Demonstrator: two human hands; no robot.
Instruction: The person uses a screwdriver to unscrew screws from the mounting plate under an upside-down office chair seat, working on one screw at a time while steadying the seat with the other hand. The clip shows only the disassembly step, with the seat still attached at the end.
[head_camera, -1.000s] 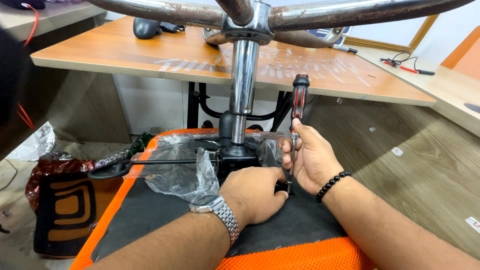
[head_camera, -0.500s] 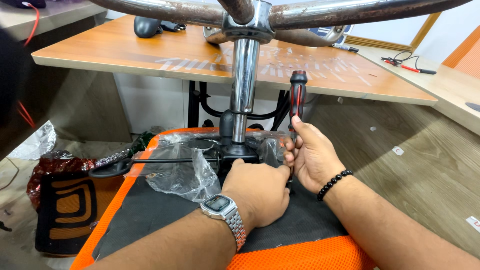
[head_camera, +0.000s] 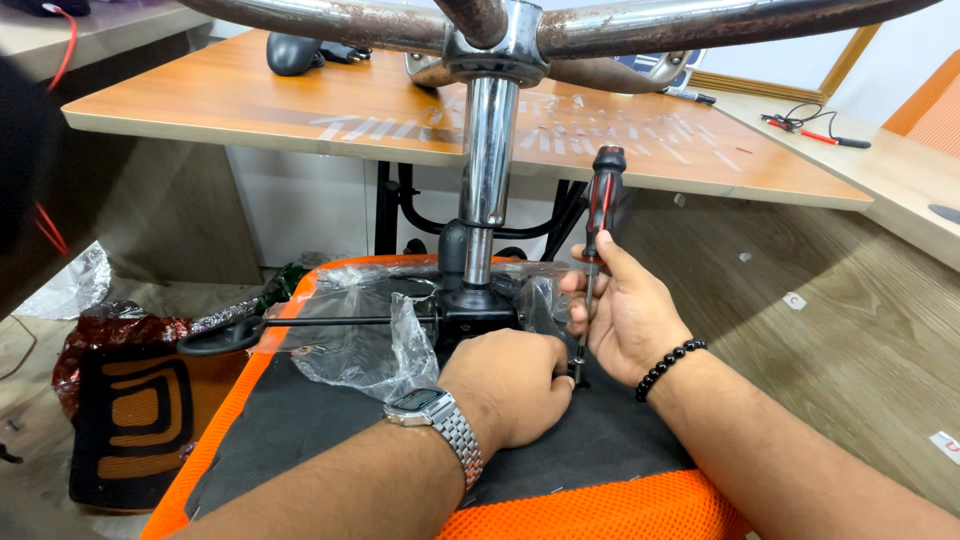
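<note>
A screwdriver (head_camera: 598, 215) with a red and black handle is held upright in the right hand (head_camera: 625, 315), the fingers closed around the thin shaft just below the handle. Its tip is set down on the black underside of an overturned chair seat (head_camera: 300, 420), just beside the black mechanism (head_camera: 478, 312) at the foot of the chrome column (head_camera: 488, 160). The left hand (head_camera: 510, 385) is laid knuckles-up on the seat, touching the base of the shaft; its fingers are curled under and hidden, so whether anything is pinched there cannot be told. No screw head can be made out beneath the tip.

Clear plastic wrap (head_camera: 370, 345) is bunched around the mechanism, and a black lever (head_camera: 240, 335) is stretched out to the left. The rusty legs (head_camera: 330, 22) of the chair base are spread overhead. A wooden table (head_camera: 300, 105) stands behind the chair.

The likeliest trouble is judged to be a slip of the tip. The shaft is gripped low and the handle is left free, so downward pressure could be lost and the tip thrown sideways into the left fingers, which are kept right against it. The wrap could also be caught under the tip. The raised base could be tipped if the seat is pushed hard.
</note>
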